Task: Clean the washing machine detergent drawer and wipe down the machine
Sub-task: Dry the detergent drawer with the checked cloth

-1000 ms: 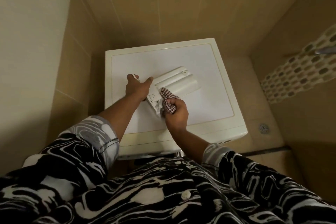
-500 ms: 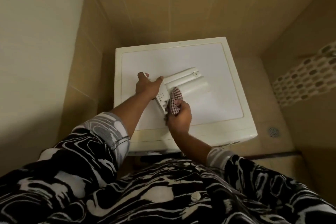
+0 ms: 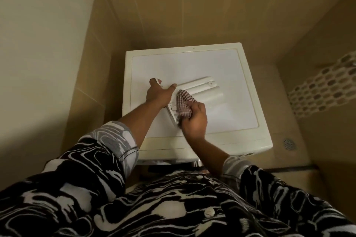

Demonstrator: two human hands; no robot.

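The left hand (image 3: 159, 95) grips the near end of the detergent drawer (image 3: 200, 87), which lies on the washing machine's top (image 3: 231, 82), while the right hand (image 3: 194, 119) clutches a bunched checked cloth (image 3: 184, 105) pressed to it just beside that hold. It seems best to pin the drawer firmly and rub along its ridges away from the grip, since the holding hand covers a patch. A floor drain (image 3: 288, 144) lies well right of the cloth hand.

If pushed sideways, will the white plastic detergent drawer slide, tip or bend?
The white plastic detergent drawer probably slides: it lies flat on the smooth washing machine top, where the left hand holds it. It looks stiff under the red-checked cloth in the right hand. Being low, it should not tip.
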